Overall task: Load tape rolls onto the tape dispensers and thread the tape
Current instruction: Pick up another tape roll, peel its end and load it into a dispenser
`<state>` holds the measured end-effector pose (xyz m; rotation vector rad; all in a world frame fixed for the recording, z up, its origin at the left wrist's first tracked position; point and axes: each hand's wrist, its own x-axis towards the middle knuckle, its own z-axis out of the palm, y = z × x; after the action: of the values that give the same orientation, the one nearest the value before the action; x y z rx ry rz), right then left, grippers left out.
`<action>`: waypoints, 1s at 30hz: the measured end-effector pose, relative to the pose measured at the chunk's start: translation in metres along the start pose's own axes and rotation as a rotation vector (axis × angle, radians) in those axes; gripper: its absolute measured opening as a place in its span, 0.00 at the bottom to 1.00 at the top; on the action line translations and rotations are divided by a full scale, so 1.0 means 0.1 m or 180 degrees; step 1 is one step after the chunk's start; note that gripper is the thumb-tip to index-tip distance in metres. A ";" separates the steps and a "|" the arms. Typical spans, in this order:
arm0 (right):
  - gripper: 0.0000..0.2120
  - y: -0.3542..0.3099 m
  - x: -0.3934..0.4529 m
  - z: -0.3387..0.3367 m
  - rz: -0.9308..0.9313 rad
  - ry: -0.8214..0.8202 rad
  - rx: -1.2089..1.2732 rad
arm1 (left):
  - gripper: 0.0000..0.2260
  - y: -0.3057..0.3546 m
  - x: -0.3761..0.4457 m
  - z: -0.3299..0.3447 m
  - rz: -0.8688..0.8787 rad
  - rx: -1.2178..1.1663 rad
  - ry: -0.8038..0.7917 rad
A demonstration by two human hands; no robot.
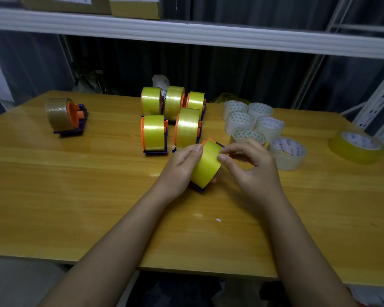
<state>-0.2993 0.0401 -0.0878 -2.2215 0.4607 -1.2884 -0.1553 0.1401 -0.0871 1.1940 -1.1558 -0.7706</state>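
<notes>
while my left hand (182,161) curls around the yellow tape roll on its purple-and-orange dispenser (206,166), held just above the wooden table (75,185), my right hand (246,161) pinches at the roll's face; the loose end may slip and restick.

Wooden table (75,185), five yellow-loaded dispensers (153,135), brown-loaded dispenser (64,116), clear tape rolls (241,121), yellow roll (356,147)
</notes>
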 end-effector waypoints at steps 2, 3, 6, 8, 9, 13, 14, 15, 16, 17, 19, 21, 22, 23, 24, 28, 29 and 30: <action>0.03 0.01 0.01 0.00 -0.0038 0.0124 -0.0055 | 0.17 0.00 0.00 0.01 -0.0005 -0.0021 -0.0058; 0.04 0.02 0.01 0.00 -0.0068 0.0147 -0.0053 | 0.17 0.00 0.00 0.02 -0.0007 -0.0032 -0.0076; 0.08 0.01 -0.01 -0.01 -0.0057 -0.0072 0.0125 | 0.15 0.02 0.00 0.00 0.0006 -0.0008 0.0013; 0.11 0.01 -0.01 0.01 -0.0048 -0.0150 0.0169 | 0.15 0.03 0.00 -0.03 0.0010 0.0011 0.0074; 0.11 0.01 -0.01 0.02 -0.0087 -0.0108 0.0158 | 0.16 0.03 0.00 -0.03 0.0007 -0.0005 0.0069; 0.04 -0.01 -0.01 0.04 -0.0298 0.0107 -0.0030 | 0.17 0.00 0.01 -0.01 0.0040 -0.0037 0.0039; 0.03 -0.01 -0.01 0.04 -0.0354 0.0137 -0.0109 | 0.18 -0.01 0.02 0.00 0.0040 -0.0045 0.0048; 0.02 -0.01 -0.02 0.05 -0.0426 0.0162 -0.0209 | 0.19 -0.02 0.02 0.01 0.0034 -0.0051 0.0061; 0.02 -0.01 -0.02 0.05 -0.0517 0.0188 -0.0331 | 0.19 -0.02 0.02 0.01 0.0024 -0.0054 0.0071; 0.03 -0.01 -0.02 0.06 -0.0615 0.0206 -0.0459 | 0.19 -0.03 0.03 0.01 0.0012 -0.0061 0.0076; 0.05 -0.01 0.00 0.08 -0.0776 0.0222 -0.0688 | 0.19 -0.03 0.03 0.01 0.0009 -0.0051 0.0062; 0.07 0.00 0.01 0.10 -0.0811 0.0220 -0.0816 | 0.19 -0.04 0.03 0.01 0.0022 -0.0037 0.0028; 0.08 0.01 0.01 0.10 -0.0775 0.0216 -0.0790 | 0.19 -0.03 0.03 0.01 0.0025 -0.0040 0.0015; 0.08 0.01 0.01 0.10 -0.0716 0.0215 -0.0691 | 0.19 -0.03 0.03 0.01 0.0021 -0.0050 0.0009; 0.08 0.02 0.00 0.09 -0.0656 0.0209 -0.0536 | 0.18 -0.03 0.03 0.01 0.0023 -0.0061 0.0016; 0.09 0.01 -0.02 0.06 -0.0509 0.0055 -0.0155 | 0.16 -0.01 0.02 0.00 0.0057 0.0006 0.0101; 0.09 0.00 -0.02 0.06 -0.0492 0.0029 -0.0158 | 0.15 -0.01 0.02 0.00 0.0049 0.0041 0.0125; 0.10 0.00 -0.02 0.06 -0.0490 0.0023 -0.0170 | 0.16 -0.01 0.02 -0.01 0.0042 0.0065 0.0140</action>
<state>-0.2955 0.0429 -0.0917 -2.3362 0.3356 -1.3773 -0.1541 0.1383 -0.0871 1.2134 -1.1365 -0.7208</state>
